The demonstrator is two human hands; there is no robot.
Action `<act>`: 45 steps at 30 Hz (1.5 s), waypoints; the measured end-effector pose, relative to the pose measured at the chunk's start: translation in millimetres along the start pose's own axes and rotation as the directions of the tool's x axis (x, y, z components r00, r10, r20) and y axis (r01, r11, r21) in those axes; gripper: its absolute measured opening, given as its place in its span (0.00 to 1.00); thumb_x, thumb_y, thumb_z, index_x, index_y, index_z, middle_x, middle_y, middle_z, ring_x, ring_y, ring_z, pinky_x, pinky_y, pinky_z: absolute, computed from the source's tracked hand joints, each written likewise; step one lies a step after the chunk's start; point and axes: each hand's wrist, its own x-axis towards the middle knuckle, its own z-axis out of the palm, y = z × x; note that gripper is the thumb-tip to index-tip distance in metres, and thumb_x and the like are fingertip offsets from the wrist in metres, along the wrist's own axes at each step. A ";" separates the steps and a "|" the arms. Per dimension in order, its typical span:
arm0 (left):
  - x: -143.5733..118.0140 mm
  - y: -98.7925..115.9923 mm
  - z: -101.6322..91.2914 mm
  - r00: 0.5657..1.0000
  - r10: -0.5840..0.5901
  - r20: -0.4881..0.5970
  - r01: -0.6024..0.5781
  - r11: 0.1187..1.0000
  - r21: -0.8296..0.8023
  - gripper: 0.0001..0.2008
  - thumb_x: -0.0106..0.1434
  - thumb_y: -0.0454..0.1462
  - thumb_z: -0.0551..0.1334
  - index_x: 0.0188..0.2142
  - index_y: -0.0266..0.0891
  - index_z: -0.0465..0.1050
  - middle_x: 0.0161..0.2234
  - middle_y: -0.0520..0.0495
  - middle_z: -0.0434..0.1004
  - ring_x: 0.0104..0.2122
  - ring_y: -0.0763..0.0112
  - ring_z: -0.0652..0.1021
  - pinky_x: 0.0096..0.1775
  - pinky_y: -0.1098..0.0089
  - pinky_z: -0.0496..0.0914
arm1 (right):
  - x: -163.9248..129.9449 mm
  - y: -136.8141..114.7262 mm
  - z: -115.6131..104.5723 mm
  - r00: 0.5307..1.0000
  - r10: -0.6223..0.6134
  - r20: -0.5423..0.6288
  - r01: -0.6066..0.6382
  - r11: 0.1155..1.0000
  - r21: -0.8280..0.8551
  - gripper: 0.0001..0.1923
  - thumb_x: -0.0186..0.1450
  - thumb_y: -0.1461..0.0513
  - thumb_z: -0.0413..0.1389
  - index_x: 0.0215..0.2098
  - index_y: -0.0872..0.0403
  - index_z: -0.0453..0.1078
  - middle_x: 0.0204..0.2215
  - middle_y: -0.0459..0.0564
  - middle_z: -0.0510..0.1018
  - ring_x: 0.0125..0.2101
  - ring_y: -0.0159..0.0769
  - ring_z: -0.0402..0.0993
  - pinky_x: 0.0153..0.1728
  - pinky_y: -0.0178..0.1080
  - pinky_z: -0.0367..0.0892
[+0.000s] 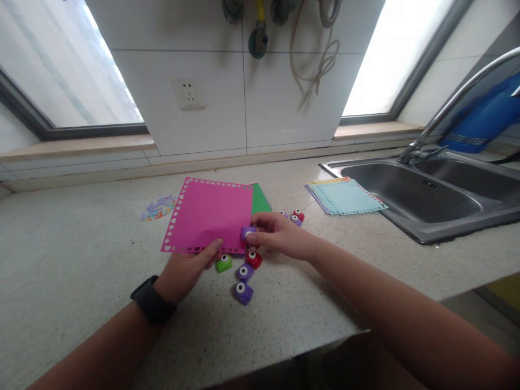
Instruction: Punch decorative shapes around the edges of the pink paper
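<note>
- While our left hand (184, 273) is holding the pink sheet (215, 214) left of the frame's centre, its thumb is lying on top and its other fingers are going underneath, clamping the paper at the lower edge.
- Our right fingers are pinching a purple punch (244, 232) at the sheet's lower right edge, near the frame's centre.
- To punch neatly, we are best keeping the paper flat, seating its edge squarely in the slot, matching the spacing of the cut-out border and pressing evenly.
- On the table (304, 303), lower centre, a light-green punch (224, 265), a red punch (256, 262) and two more purple punches (246, 296) are sitting close by.
- We are finding no readable brand or lettering; the punches' white discs (252, 254) are showing only small dark shapes.
</note>
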 end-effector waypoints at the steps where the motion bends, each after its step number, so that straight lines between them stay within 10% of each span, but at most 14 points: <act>1: 0.1 -1.1 0.3 1.000 -0.010 0.014 0.010 1.000 -0.018 0.20 0.63 0.51 0.62 0.21 0.41 0.69 0.20 0.52 0.73 0.23 0.69 0.74 0.31 0.67 0.71 | -0.1 -1.4 0.8 1.000 0.011 -0.005 -0.011 1.000 0.006 0.15 0.63 0.55 0.66 0.41 0.56 0.72 0.30 0.46 0.77 0.26 0.28 0.70 0.25 0.32 0.62; 17: 1.9 10.5 8.0 0.999 -0.036 -0.003 0.035 0.993 -0.114 0.16 0.59 0.50 0.65 0.27 0.41 0.80 0.31 0.47 0.84 0.38 0.61 0.81 0.52 0.60 0.72 | 1.3 0.2 7.7 0.987 0.127 -0.094 -0.106 0.974 0.202 0.17 0.61 0.52 0.67 0.36 0.58 0.75 0.29 0.48 0.75 0.27 0.28 0.68 0.28 0.34 0.61; 28: 1.0 9.5 11.6 0.997 -0.078 -0.008 0.076 0.982 -0.173 0.22 0.62 0.47 0.64 0.16 0.42 0.65 0.12 0.56 0.62 0.19 0.73 0.68 0.26 0.71 0.66 | 4.9 4.7 13.5 0.983 0.174 -0.065 -0.142 0.929 0.342 0.14 0.60 0.56 0.68 0.34 0.59 0.75 0.29 0.48 0.75 0.26 0.26 0.69 0.28 0.31 0.64; 45: 2.6 11.2 11.8 0.990 -0.139 0.028 0.142 0.981 -0.132 0.25 0.61 0.54 0.60 0.17 0.39 0.68 0.14 0.54 0.64 0.17 0.76 0.67 0.24 0.73 0.64 | 3.3 6.2 9.3 0.986 0.165 -0.001 -0.161 0.963 0.216 0.14 0.62 0.55 0.67 0.37 0.57 0.75 0.25 0.47 0.78 0.23 0.25 0.72 0.26 0.29 0.68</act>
